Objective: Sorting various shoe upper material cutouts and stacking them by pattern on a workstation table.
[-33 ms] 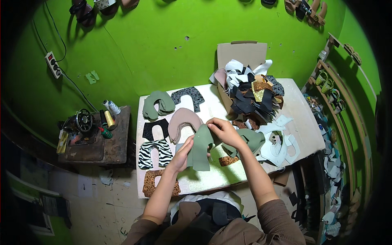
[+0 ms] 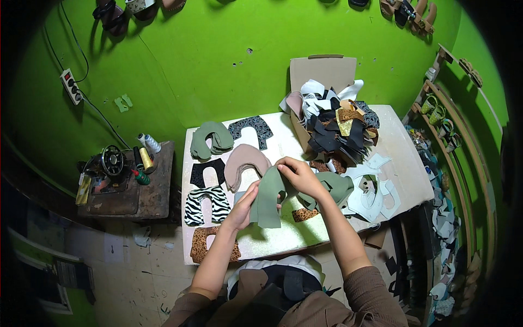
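Note:
Raised over the table, a curved green shoe-upper piece [image 2: 267, 199] hangs between my two hands. My left hand [image 2: 243, 209] grips its left edge, with some fingers hidden behind it. At its upper right edge, my right hand [image 2: 298, 173] pinches it between thumb and fingers. Just behind lies a stack of pinkish-beige arch-shaped pieces [image 2: 239, 162]. More green pieces [image 2: 336, 187] lie under and beside my right forearm. To the left are a zebra-print piece [image 2: 192, 206], a black piece [image 2: 199, 173], a leopard-print piece [image 2: 200, 244] and a stack of green arches [image 2: 202, 147].
A cardboard box [image 2: 321, 71] overflowing with scraps stands at the table's back. White cut pieces [image 2: 359, 203] lie on the right. A sewing machine [image 2: 112, 159] with thread spools [image 2: 147, 159] occupies a side table on the left. Shelves with sandals [image 2: 436, 111] line the right wall.

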A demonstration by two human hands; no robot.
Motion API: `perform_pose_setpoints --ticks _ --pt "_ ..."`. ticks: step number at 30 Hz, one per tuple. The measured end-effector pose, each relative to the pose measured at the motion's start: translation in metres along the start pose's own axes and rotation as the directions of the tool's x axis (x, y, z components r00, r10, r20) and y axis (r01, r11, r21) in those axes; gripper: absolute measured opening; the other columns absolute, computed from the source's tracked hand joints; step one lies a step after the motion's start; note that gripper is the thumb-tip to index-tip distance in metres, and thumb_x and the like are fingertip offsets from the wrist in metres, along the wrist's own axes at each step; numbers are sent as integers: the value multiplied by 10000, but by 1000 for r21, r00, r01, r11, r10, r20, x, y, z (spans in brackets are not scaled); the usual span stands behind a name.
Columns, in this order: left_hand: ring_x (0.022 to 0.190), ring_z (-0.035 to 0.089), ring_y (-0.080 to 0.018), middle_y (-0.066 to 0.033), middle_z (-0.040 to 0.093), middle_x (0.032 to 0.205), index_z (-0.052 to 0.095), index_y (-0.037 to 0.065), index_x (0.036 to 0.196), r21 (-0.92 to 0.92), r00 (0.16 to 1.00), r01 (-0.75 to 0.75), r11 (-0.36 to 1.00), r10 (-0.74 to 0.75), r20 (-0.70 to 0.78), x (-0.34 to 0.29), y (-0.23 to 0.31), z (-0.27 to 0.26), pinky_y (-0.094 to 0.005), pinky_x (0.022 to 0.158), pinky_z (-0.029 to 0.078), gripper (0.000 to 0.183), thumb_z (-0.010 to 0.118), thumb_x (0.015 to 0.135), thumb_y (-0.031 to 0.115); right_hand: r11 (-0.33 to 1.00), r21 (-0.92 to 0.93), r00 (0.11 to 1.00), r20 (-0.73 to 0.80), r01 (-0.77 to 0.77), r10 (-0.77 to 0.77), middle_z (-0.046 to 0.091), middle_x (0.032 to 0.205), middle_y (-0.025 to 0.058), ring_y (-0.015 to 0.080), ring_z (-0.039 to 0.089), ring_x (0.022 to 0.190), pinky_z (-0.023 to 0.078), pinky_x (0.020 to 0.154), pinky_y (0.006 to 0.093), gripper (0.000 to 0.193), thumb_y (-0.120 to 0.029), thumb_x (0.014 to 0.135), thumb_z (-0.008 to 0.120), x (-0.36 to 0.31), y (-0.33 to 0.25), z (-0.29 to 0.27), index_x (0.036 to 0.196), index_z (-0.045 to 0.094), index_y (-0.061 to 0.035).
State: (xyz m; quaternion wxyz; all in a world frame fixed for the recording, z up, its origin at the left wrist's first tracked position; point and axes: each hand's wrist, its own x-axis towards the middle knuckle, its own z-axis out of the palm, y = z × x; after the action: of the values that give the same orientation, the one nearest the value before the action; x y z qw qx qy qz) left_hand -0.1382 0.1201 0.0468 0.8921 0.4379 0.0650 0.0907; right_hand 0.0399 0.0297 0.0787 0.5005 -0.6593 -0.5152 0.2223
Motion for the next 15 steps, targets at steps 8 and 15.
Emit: perform_pose_setpoints --ticks 8,15 --pt "944 581 -269 -176 520 1111 226 84 1318 64 999 19 998 -17 -34 12 -5 17 -363 782 497 437 329 947 292 985 173 993 -121 16 5 613 807 92 124 548 756 435 711 267 201 -174 874 501 -1 9 -10 928 567 8" --pt "807 600 -196 -143 553 1079 293 59 1278 150 992 47 988 -29 -122 32 -16 26 -313 735 508 465 510 869 89 998 -16 990 -128 -64 61 620 832 130 223 596 765 449 699 303 192 -156 847 515 -10 47 -34 948 588 -10"
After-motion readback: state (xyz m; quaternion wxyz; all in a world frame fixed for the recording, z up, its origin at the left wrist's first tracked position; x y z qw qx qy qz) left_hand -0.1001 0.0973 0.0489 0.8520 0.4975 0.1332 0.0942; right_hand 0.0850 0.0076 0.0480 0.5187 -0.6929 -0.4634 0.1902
